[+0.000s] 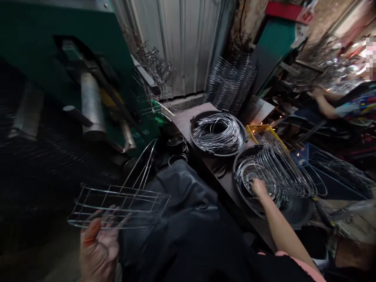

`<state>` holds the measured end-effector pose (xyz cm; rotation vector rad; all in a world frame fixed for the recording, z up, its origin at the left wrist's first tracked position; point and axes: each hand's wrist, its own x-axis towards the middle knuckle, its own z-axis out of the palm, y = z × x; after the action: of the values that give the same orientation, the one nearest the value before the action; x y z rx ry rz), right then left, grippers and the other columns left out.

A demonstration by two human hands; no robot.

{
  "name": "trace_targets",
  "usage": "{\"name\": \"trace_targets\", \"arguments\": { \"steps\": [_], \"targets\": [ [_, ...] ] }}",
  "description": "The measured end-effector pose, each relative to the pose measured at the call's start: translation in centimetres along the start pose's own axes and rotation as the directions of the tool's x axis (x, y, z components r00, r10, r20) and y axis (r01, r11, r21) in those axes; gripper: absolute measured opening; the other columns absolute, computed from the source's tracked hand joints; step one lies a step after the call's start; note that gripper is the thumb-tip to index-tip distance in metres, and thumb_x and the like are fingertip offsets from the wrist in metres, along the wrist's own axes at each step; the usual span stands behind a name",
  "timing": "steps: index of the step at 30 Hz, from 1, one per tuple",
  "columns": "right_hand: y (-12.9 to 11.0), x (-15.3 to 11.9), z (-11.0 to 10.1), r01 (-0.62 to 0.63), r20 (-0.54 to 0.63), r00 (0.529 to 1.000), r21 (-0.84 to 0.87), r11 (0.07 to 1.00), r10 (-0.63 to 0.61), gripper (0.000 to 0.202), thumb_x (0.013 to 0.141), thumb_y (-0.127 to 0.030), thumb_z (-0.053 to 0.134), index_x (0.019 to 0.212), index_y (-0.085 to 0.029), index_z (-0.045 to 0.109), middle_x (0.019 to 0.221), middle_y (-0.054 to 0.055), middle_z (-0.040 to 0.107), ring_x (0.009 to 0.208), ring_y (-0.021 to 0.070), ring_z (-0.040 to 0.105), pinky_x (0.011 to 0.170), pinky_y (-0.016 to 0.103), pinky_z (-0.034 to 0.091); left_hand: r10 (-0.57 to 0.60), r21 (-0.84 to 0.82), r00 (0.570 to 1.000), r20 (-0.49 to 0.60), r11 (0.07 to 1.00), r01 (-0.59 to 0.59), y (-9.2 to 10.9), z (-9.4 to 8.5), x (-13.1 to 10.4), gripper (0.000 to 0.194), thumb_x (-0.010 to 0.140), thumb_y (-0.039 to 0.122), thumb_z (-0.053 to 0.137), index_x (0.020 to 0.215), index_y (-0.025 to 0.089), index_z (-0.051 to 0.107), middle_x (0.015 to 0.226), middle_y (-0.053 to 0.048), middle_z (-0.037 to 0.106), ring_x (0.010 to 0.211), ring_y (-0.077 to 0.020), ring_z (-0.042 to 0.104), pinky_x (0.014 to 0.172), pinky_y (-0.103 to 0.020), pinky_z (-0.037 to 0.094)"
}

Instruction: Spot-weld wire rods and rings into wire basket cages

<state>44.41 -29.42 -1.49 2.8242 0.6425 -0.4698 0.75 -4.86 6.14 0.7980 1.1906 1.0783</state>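
My left hand (101,243) grips a wire basket (123,207) from below, with the thumb at its near side and fingers under the grid. Orange wrapping circles the thumb. The basket has a tall looped wire end (143,168) that rises toward the machine. On the right, my right hand (259,188) reaches down into a small round bowl (246,178) of little metal pieces, fingers curled in. What the fingertips pinch, if anything, is hidden. That bowl sits inside a large dark basin (302,213), beside a heap of bent wire loops (282,168).
Another basin (192,139) holds wire rings (220,133) on the bench (182,121). A green machine (126,98) with metal shafts stands at the left. Stacked wire frames (230,82) lean at the back. A co-worker's arm (329,103) is at the far right, near sparks.
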Motion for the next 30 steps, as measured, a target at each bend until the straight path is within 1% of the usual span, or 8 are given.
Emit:
{"name": "trace_targets", "arguments": {
  "steps": [4,6,9,12,16,20,25,30],
  "targets": [
    [0.1,-1.4,-1.6,0.043,-0.056,0.998,0.008,0.999,-0.042,0.021,0.079,-0.019,0.052,0.088,-0.012,0.069,0.08,0.017,0.068,0.078,0.025,0.064,0.068,0.03,0.044,-0.064,-0.211,0.992,-0.107,0.977,0.04,-1.2,-0.3,1.2,0.015,0.065,0.032,0.066,0.077,0.027,0.057,0.084,0.004,0.06,0.096,-0.0193,0.054,0.086,-0.049,0.046],
    [-1.4,-1.5,-2.9,0.173,-0.176,0.975,0.205,0.963,-0.138,0.021,0.077,-0.025,0.053,0.086,-0.015,0.069,0.08,0.014,0.068,0.077,0.025,0.064,0.069,0.031,0.045,-0.072,-0.252,0.991,-0.11,0.967,0.043,-1.8,-0.3,1.9,0.019,0.064,0.03,0.067,0.078,0.026,0.057,0.085,0.004,0.06,0.092,-0.0175,0.055,0.083,-0.046,0.047],
    [-7.2,-2.0,-4.6,0.454,-0.288,0.891,0.602,0.657,-0.351,0.03,0.075,-0.043,0.053,0.085,-0.018,0.067,0.08,0.008,0.068,0.074,0.0224,0.063,0.067,0.03,0.047,-0.069,-0.293,0.992,-0.11,0.955,0.034,-2.6,-0.3,2.5,0.024,0.062,0.031,0.069,0.081,0.024,0.056,0.086,0.003,0.059,0.09,-0.0163,0.055,0.079,-0.041,0.048],
    [-14.9,-3.5,-4.1,0.497,-0.261,0.813,0.777,0.386,-0.521,0.037,0.073,-0.051,0.053,0.083,-0.017,0.065,0.072,0.006,0.066,0.065,0.0206,0.06,0.062,0.03,0.047,-0.056,-0.322,0.992,-0.116,0.946,0.016,-3.0,-0.5,2.3,0.029,0.061,0.033,0.07,0.083,0.023,0.055,0.088,0.002,0.059,0.091,-0.0163,0.055,0.076,-0.036,0.048],
    [-20.7,-4.6,-1.0,0.598,-0.223,0.664,0.732,0.326,-0.714,0.031,0.072,-0.048,0.054,0.073,-0.019,0.064,0.072,0.006,0.066,0.07,0.0236,0.061,0.065,0.033,0.046,-0.053,-0.362,0.988,-0.148,0.932,-0.004,-3.4,-1.5,1.6,0.034,0.059,0.034,0.07,0.085,0.021,0.054,0.09,0.0,0.06,0.092,-0.0184,0.057,0.073,-0.034,0.049],
    [-20.3,-3.5,0.3,0.743,-0.214,0.529,0.584,0.327,-0.821,0.021,0.07,-0.044,0.055,0.068,-0.025,0.064,0.073,0.006,0.066,0.072,0.028,0.062,0.067,0.038,0.045,-0.037,-0.393,0.986,-0.165,0.919,-0.031,-3.9,-2.9,1.6,0.035,0.059,0.036,0.07,0.085,0.021,0.053,0.093,-0.001,0.06,0.092,-0.0189,0.056,0.072,-0.035,0.049],
    [-21.6,-3.6,-3.6,0.78,-0.217,0.529,0.505,0.369,-0.82,0.022,0.07,-0.044,0.055,0.063,-0.024,0.061,0.066,0.006,0.063,0.063,0.0257,0.058,0.06,0.036,0.041,-0.05,-0.459,0.993,-0.11,0.889,-0.006,-4.3,-2.9,1.7,0.032,0.062,0.034,0.07,0.085,0.021,0.052,0.094,0.0,0.059,0.09,-0.0162,0.055,0.074,-0.035,0.048],
    [-28.7,-7.2,-8.9,0.592,-0.286,0.563,0.794,0.138,-0.775,0.033,0.075,-0.05,0.055,0.066,-0.018,0.057,0.057,0.0,0.052,0.055,0.0143,0.047,0.053,0.026,0.037,-0.063,-0.472,0.996,-0.069,0.882,0.023,-4.5,-1.6,0.9,0.033,0.059,0.033,0.071,0.083,0.02,0.053,0.096,-0.001,0.06,0.095,-0.0187,0.055,0.075,-0.035,0.048]
  ]
}}
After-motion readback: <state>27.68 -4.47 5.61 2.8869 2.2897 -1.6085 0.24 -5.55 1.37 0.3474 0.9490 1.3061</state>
